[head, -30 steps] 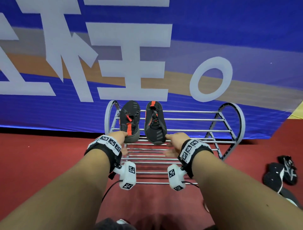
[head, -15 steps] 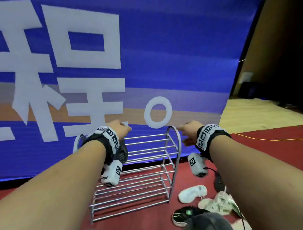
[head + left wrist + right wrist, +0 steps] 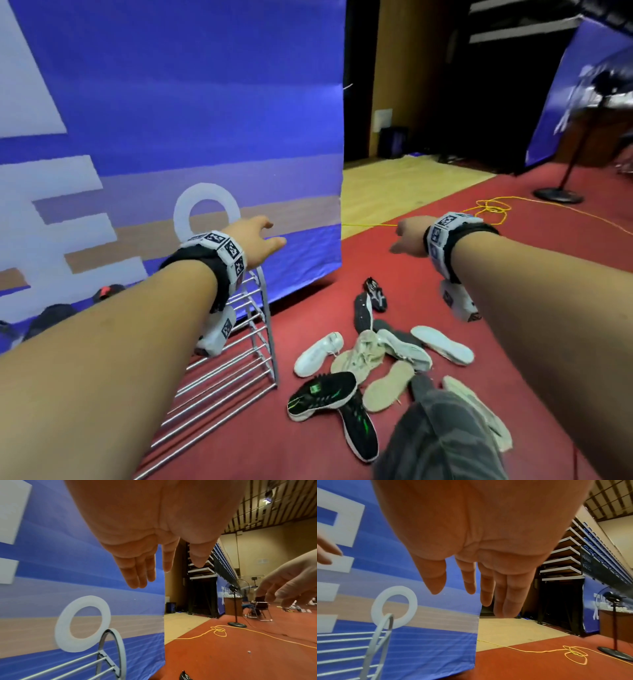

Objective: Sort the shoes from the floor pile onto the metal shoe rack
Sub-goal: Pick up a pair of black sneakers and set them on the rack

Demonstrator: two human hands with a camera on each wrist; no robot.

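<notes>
The metal shoe rack point(image 3: 255, 346) stands at the left against the blue banner; its arched end shows in the wrist views point(image 3: 118, 654) point(image 3: 380, 635). Dark shoes with red trim point(image 3: 106, 291) sit on it, mostly hidden behind my left arm. On the red floor to its right lies the pile: a white shoe point(image 3: 317, 354), beige shoes point(image 3: 363, 354), two black-and-green shoes point(image 3: 325, 394) and a black shoe point(image 3: 375, 294). My left hand point(image 3: 269, 238) point(image 3: 168, 572) hovers open above the rack's right end. My right hand point(image 3: 402, 240) point(image 3: 471, 599) hangs open in the air above the pile. Both hold nothing.
The blue banner point(image 3: 205, 102) backs the rack. A yellow cable point(image 3: 493, 209) runs across the red floor towards a fan stand's base point(image 3: 558, 197). My grey-trousered knee point(image 3: 442, 435) is at the pile's near edge. Wooden floor lies beyond the banner.
The view has swung right from the rack to the floor pile. Both hands have left the rack's shelf and moved right, staying empty.
</notes>
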